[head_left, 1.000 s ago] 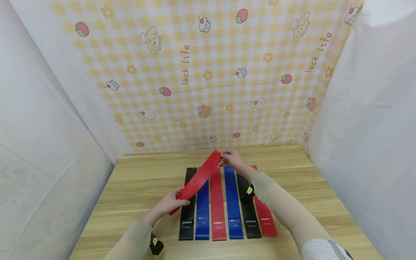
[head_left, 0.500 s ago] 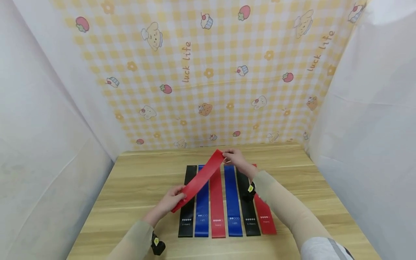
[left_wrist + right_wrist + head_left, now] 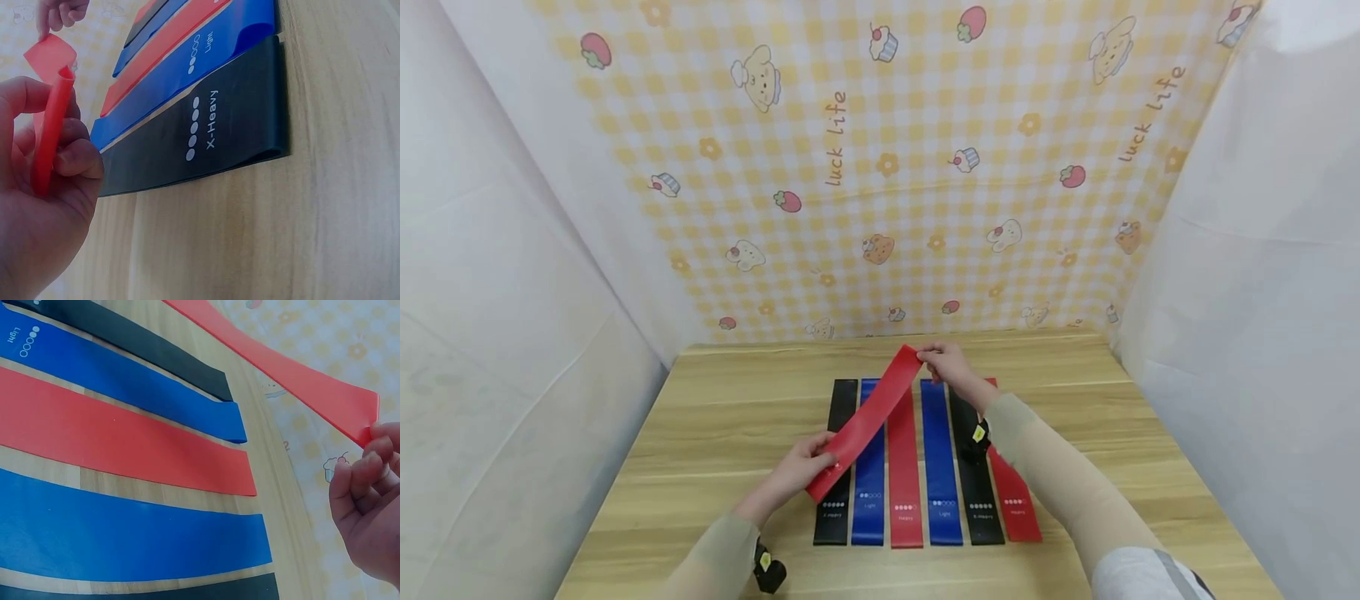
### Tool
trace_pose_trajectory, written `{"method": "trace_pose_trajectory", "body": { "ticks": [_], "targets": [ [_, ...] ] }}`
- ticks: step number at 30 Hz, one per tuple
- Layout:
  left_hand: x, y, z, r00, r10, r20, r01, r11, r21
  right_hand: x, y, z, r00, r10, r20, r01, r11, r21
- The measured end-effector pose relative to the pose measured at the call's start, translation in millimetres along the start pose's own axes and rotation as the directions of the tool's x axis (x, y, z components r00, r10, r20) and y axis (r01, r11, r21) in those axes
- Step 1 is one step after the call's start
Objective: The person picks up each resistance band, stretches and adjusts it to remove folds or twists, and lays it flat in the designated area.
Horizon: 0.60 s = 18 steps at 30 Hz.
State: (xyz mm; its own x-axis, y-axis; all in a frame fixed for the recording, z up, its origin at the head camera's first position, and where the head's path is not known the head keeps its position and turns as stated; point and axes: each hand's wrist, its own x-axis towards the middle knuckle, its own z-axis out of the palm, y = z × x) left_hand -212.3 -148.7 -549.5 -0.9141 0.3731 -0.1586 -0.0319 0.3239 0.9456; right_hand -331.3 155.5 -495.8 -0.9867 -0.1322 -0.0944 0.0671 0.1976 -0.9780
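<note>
A red resistance band (image 3: 874, 410) is held slanted above a row of flat bands. My left hand (image 3: 797, 465) grips its near, lower end between thumb and fingers; in the left wrist view that folded end (image 3: 51, 134) stands on edge in the grip. At the far end, my right hand (image 3: 951, 368) pinches one corner, with the other fingers curled in the right wrist view. Under the held band lie a black X-Heavy band (image 3: 831, 529), a blue Light band (image 3: 868, 529) and a red Heavy band (image 3: 905, 475), partly covered by it.
Farther right in the row are another blue band (image 3: 938, 442), a black band (image 3: 985, 500) and a red band (image 3: 1018, 512). All lie on a wooden table (image 3: 730, 408). A yellow checked cloth (image 3: 925, 200) hangs behind, with white sheets (image 3: 1240, 275) at both sides.
My left hand first shifted its hold on the band's near end, the thumb now lying over its face. That end has moved slightly right; the right hand keeps its pinch nearly in place.
</note>
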Motion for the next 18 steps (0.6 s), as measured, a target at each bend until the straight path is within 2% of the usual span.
{"method": "trace_pose_trajectory", "body": {
  "ticks": [9,18],
  "targets": [
    [-2.2,6.5,0.0,1.0,0.0,-0.002,0.0,1.0,0.006,0.6,-1.3,-0.1,1.0,0.025,0.017,-0.026,0.998,0.051],
    [-4.3,3.6,0.3,0.999,0.021,0.025,-0.022,1.0,0.022,2.9,-2.2,0.0,0.999,0.026,0.021,-0.028,0.997,0.072]
  ]
}}
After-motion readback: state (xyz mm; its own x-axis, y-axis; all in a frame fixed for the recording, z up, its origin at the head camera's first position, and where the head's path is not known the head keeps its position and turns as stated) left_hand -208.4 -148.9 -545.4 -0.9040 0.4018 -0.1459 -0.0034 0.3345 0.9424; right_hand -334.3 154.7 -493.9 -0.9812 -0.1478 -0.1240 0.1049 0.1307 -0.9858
